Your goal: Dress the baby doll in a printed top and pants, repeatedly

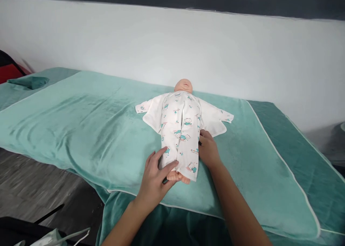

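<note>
A baby doll (183, 85) lies face up on a teal blanket (88, 123), head toward the wall, dressed in a white printed romper (180, 125) with the sleeves spread out. My left hand (156, 176) wraps round the doll's left leg near the bare feet (178, 176), fingers curled on the trouser cuff. My right hand (208, 149) rests against the right trouser leg at the side seam, fingers bent and pinching the cloth.
The blanket covers a padded table that runs along a white wall (188, 48). A folded teal cloth (29, 82) lies at the far left. Dark floor (35, 188) shows below the table's left edge, with a white object (51, 237) at the bottom left.
</note>
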Action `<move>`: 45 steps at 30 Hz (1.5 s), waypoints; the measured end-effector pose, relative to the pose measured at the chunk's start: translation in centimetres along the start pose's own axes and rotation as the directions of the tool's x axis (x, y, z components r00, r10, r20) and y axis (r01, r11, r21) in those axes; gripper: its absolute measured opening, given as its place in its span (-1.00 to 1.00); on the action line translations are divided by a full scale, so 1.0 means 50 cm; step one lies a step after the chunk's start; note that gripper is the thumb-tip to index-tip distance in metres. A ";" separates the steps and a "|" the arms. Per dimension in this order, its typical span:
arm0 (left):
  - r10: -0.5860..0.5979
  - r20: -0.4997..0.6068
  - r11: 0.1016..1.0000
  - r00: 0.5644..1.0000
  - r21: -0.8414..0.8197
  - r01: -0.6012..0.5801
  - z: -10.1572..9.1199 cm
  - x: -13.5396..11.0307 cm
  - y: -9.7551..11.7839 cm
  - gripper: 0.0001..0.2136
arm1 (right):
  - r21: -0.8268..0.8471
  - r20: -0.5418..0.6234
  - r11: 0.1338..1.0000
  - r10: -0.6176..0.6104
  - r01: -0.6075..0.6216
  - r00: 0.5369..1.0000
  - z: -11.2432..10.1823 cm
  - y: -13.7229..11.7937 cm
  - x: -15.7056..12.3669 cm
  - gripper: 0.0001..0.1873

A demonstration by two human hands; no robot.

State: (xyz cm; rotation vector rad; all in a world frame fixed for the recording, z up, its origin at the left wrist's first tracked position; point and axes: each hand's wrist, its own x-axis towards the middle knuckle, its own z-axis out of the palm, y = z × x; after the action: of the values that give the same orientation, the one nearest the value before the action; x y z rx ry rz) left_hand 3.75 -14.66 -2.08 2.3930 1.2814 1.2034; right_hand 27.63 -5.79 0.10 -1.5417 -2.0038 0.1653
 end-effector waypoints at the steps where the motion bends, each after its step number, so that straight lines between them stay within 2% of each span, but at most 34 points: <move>1: 0.006 -0.006 1.000 1.000 -0.014 -0.006 0.002 0.006 -0.003 -0.60 | 0.012 -0.007 1.000 0.002 -0.002 1.000 0.000 0.000 0.000 -0.77; 6: -0.033 0.046 0.989 0.998 -0.141 0.039 -0.003 0.022 -0.023 -0.61 | 0.107 -0.053 0.994 0.007 -0.001 0.999 0.000 0.001 -0.003 -0.76; 10: -0.062 0.087 0.969 0.994 -0.233 0.081 -0.016 0.009 -0.022 -0.65 | 0.079 -0.045 0.997 0.022 -0.019 0.999 0.003 0.002 -0.002 -0.75; 18: -0.117 -0.002 0.977 0.993 -0.180 0.115 -0.009 -0.022 0.007 -0.67 | -0.011 -0.002 0.999 0.048 -0.048 0.999 0.003 0.000 0.005 -0.82; 22: -0.123 0.003 0.983 0.992 -0.136 0.122 -0.004 -0.023 0.020 -0.59 | -0.054 -0.004 0.996 0.070 -0.070 0.998 -0.001 -0.005 0.006 -0.85; 26: 0.030 0.062 1.000 0.998 -0.013 -0.029 -0.003 -0.017 0.033 -0.44 | -0.105 -0.020 0.992 0.073 -0.075 0.997 -0.003 -0.010 0.006 -0.84; 30: 0.168 0.096 0.978 0.981 0.111 -0.179 0.006 0.011 0.036 -0.53 | -0.097 0.014 0.995 0.031 -0.030 0.999 -0.003 -0.007 0.005 -0.80; 33: 0.224 0.067 0.957 0.972 0.171 -0.233 0.012 0.040 0.031 -0.64 | -0.041 0.005 0.999 0.008 -0.008 1.000 -0.002 -0.002 0.003 -0.81; 38: 0.298 0.079 0.937 0.951 0.163 -0.308 0.017 0.082 0.013 -0.63 | 0.101 -0.033 0.994 -0.037 0.040 0.999 -0.002 0.000 0.001 -0.82; 45: 0.320 0.083 0.937 0.944 0.123 -0.328 0.032 0.100 -0.007 -0.64 | 0.089 -0.007 0.995 -0.037 0.038 0.999 -0.003 0.002 0.003 -0.82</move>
State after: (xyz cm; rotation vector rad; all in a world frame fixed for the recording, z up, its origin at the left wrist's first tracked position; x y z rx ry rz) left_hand 6.22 -10.31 -0.45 2.8022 1.0048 1.1391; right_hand 27.74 -5.65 0.24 -1.4468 -1.9930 0.2318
